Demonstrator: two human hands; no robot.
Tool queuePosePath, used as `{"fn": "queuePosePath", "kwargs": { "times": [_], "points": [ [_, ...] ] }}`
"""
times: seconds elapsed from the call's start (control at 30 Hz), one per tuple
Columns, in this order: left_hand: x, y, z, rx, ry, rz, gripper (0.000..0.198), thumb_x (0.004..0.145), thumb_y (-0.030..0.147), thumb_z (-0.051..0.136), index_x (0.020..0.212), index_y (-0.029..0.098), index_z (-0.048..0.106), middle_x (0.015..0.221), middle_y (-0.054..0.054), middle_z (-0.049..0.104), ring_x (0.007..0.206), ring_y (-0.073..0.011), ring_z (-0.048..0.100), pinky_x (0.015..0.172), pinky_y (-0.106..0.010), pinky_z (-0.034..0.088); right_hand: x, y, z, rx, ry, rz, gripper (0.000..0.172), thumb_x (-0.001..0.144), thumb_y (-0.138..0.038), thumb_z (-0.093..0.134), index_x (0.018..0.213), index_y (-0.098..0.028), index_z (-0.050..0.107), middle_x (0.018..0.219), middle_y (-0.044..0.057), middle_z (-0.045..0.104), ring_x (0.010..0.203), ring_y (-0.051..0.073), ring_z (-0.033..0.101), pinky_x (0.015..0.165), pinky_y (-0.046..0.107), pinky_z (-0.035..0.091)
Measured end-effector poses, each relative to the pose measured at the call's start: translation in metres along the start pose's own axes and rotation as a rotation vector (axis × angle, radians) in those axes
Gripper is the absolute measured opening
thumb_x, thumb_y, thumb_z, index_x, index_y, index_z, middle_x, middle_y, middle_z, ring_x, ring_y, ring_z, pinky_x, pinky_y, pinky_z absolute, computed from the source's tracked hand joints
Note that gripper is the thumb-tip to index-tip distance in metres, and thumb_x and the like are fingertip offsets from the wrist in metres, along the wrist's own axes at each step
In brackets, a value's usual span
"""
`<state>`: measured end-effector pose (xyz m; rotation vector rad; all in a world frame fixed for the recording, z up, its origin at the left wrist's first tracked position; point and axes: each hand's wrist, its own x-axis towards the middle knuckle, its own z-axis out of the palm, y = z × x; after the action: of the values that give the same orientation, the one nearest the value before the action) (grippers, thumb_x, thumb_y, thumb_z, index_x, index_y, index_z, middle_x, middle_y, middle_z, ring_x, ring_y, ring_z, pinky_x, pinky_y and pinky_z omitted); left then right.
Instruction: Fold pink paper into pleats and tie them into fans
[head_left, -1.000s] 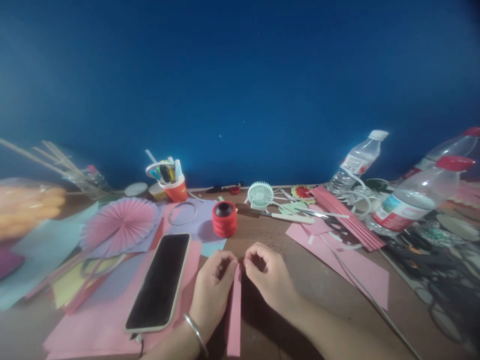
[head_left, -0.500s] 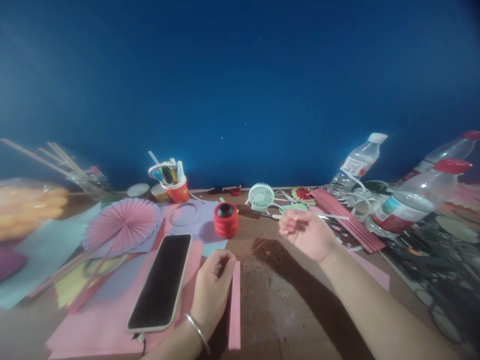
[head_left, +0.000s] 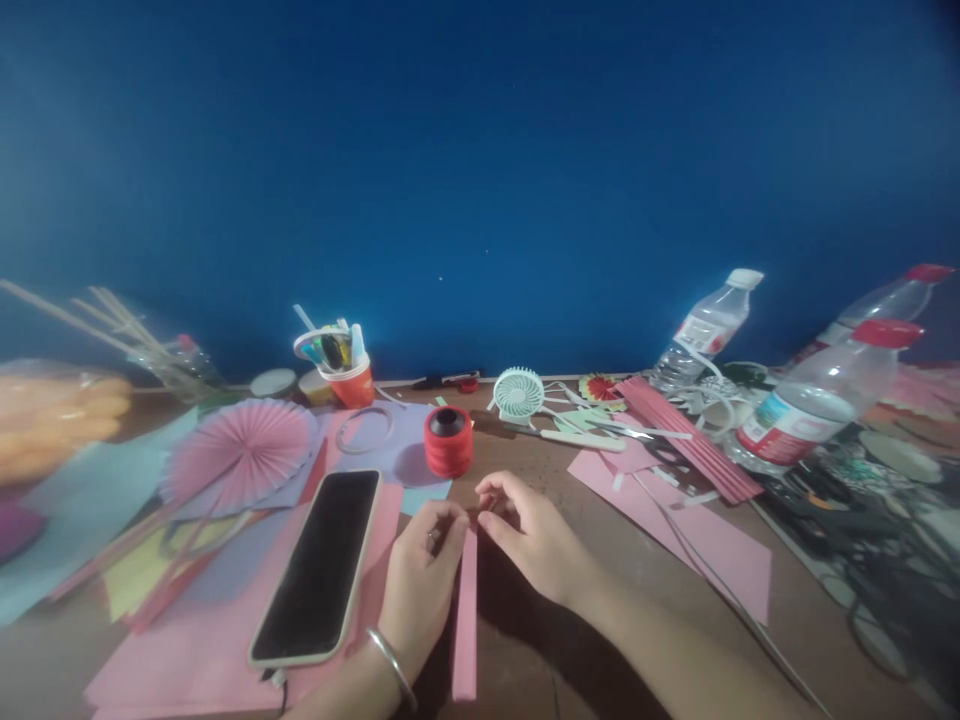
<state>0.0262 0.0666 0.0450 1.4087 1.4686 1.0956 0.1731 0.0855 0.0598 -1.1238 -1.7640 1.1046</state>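
A narrow folded pink paper strip (head_left: 466, 620) stands lengthwise at the front middle of the table. My left hand (head_left: 427, 555) is closed on its far end, thumb and fingers pressed together. My right hand (head_left: 529, 530) is just to the right of that end, with its fingers curled and the thumb apart from the forefinger; nothing can be made out between them. A spool of red thread (head_left: 449, 445) stands upright a little beyond both hands. To the left a phone (head_left: 317, 570) lies on pink paper sheets (head_left: 180, 655).
Behind are a small green fan (head_left: 519, 394), a white-handled knife (head_left: 581, 440) and a red cup (head_left: 352, 384) of pens. Bottles (head_left: 802, 420), pleated red paper (head_left: 694, 440) and pink paper (head_left: 720, 550) lie right. A pink paper fan (head_left: 244, 450) lies left.
My right hand has come left and nearer, from beside the green fan to the strip's far end. My left hand stays on the strip. The view has shifted slightly.
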Motion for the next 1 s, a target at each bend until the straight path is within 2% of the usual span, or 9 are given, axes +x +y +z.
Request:
{"fn": "queuePosePath", "kwargs": {
  "times": [0.13, 0.23, 0.3, 0.37, 0.57, 1.0],
  "points": [
    [0.001, 0.000, 0.000, 0.031, 0.020, 0.009, 0.010, 0.077, 0.028, 0.048, 0.074, 0.020, 0.053, 0.067, 0.003, 0.056, 0.066, -0.0129, 0.052, 0.061, -0.022, 0.040, 0.002, 0.002, -0.004, 0.076, 0.008, 0.088, 0.012, 0.079, -0.020, 0.044, 0.091, -0.020, 0.048, 0.082, 0.000, 0.056, 0.072, 0.012, 0.054, 0.065, 0.025, 0.043],
    [0.000, 0.000, 0.000, 0.037, 0.023, -0.003, 0.011, 0.076, 0.029, 0.049, 0.074, 0.020, 0.054, 0.068, 0.003, 0.057, 0.066, -0.0130, 0.053, 0.061, -0.022, 0.040, 0.003, -0.001, -0.007, 0.077, -0.052, 0.105, 0.005, 0.078, -0.019, 0.046, 0.080, -0.018, 0.050, 0.069, -0.002, 0.053, 0.065, 0.011, 0.050, 0.062, 0.023, 0.040],
    [0.000, -0.001, 0.000, 0.035, 0.021, -0.020, 0.011, 0.076, 0.030, 0.050, 0.074, 0.020, 0.054, 0.068, 0.003, 0.057, 0.066, -0.0130, 0.053, 0.062, -0.022, 0.040, 0.002, -0.002, -0.006, 0.070, -0.072, 0.105, 0.005, 0.077, -0.019, 0.046, 0.073, -0.018, 0.050, 0.064, -0.003, 0.051, 0.061, 0.011, 0.047, 0.059, 0.022, 0.037],
    [-0.001, -0.002, 0.000, 0.041, 0.023, -0.036, 0.012, 0.076, 0.031, 0.050, 0.074, 0.020, 0.054, 0.069, 0.003, 0.058, 0.067, -0.0130, 0.053, 0.062, -0.022, 0.041, 0.002, 0.000, -0.004, 0.062, -0.040, 0.109, 0.008, 0.076, -0.019, 0.046, 0.069, -0.017, 0.051, 0.062, -0.004, 0.050, 0.059, 0.010, 0.045, 0.057, 0.022, 0.036],
    [-0.001, -0.002, 0.001, 0.038, 0.034, -0.048, 0.015, 0.077, 0.034, 0.049, 0.076, 0.020, 0.055, 0.071, 0.002, 0.059, 0.068, -0.0141, 0.054, 0.063, -0.023, 0.041, 0.001, 0.007, 0.002, 0.087, 0.064, 0.137, 0.010, 0.075, -0.019, 0.045, 0.067, -0.017, 0.051, 0.059, -0.004, 0.049, 0.057, 0.010, 0.045, 0.055, 0.021, 0.034],
    [-0.003, -0.001, 0.003, -0.027, 0.029, -0.066, 0.015, 0.079, 0.035, 0.048, 0.076, 0.020, 0.050, 0.066, 0.004, 0.053, 0.065, -0.0129, 0.053, 0.061, -0.023, 0.043, -0.003, 0.001, 0.011, 0.114, 0.074, 0.243, 0.012, 0.073, -0.020, 0.047, 0.064, -0.015, 0.052, 0.052, -0.005, 0.043, 0.051, 0.008, 0.039, 0.047, 0.018, 0.030]
  ]
}}
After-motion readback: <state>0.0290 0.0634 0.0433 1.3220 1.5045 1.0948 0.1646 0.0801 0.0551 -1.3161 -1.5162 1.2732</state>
